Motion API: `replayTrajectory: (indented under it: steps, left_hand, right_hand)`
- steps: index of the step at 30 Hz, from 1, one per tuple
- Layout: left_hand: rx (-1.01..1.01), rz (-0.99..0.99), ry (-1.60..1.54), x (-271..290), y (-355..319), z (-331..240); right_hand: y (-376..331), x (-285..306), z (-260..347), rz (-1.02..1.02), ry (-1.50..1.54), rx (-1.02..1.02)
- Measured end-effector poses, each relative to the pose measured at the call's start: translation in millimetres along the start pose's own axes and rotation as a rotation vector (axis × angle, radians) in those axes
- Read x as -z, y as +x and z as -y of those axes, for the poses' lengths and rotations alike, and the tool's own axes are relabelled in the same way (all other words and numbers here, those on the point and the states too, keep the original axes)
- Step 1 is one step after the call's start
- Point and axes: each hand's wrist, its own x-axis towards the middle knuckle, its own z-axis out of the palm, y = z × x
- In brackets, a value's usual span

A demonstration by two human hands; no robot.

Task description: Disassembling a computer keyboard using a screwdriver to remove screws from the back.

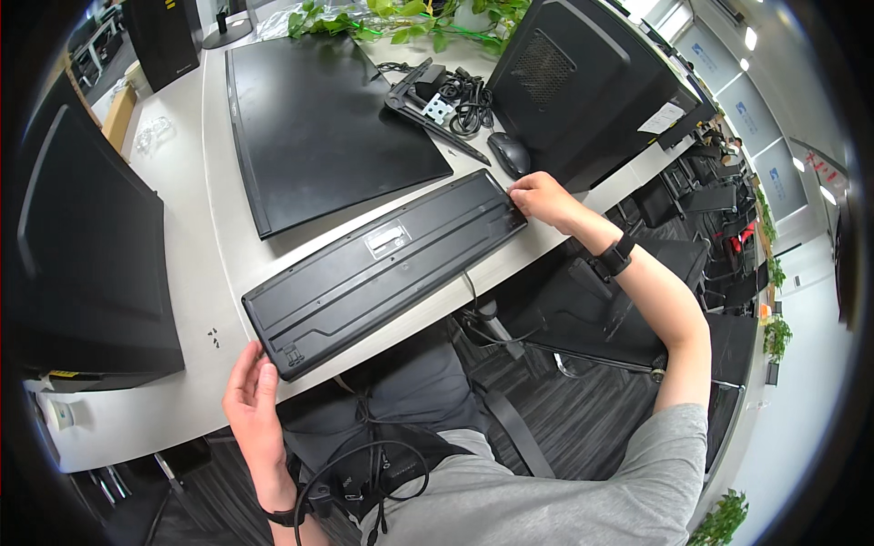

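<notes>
A black keyboard lies face down on the desk, slanting along its near edge, with its ribbed underside and a pale label showing. My right hand pinches the keyboard's far right end between thumb and fingers. At the near left corner is my left hand, its fingers stretched out and thumb apart, the fingertips against the keyboard's end. A thin cable hangs off the desk edge below the keyboard. Just behind the keyboard lies a flat black monitor.
A black computer tower stands at the right, another tower at the left. A mouse, a monitor stand arm and coiled cables lie behind the keyboard. Several tiny dark pieces lie left of it on the desk.
</notes>
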Motion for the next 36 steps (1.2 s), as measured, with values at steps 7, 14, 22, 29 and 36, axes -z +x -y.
replayTrajectory:
  steps: [7, 14, 22, 29, 36]
  left_hand:
    - [0.097, -0.032, -0.092, 1.8, 3.7, -1.1]
    - [0.041, -0.058, -0.079, 3.2, 2.7, 5.2]
    - [-0.048, -0.155, -0.024, 0.0, 0.0, 12.4]
    - [-0.118, -0.179, -0.034, -7.0, 2.9, 15.4]
    - [-0.221, -0.226, 0.135, -10.3, 4.6, 20.0]
  right_hand:
    - [0.3, 3.2, -10.9, 0.019, 0.244, -0.168]
    - [-2.7, 2.1, -4.1, 0.006, 0.274, -0.164]
    - [-9.0, -3.9, 5.3, -0.001, 0.235, -0.101]
    - [-14.6, -5.5, 11.0, 0.005, 0.124, -0.073]
    - [-25.1, -3.1, 25.1, -0.008, -0.114, 0.035]
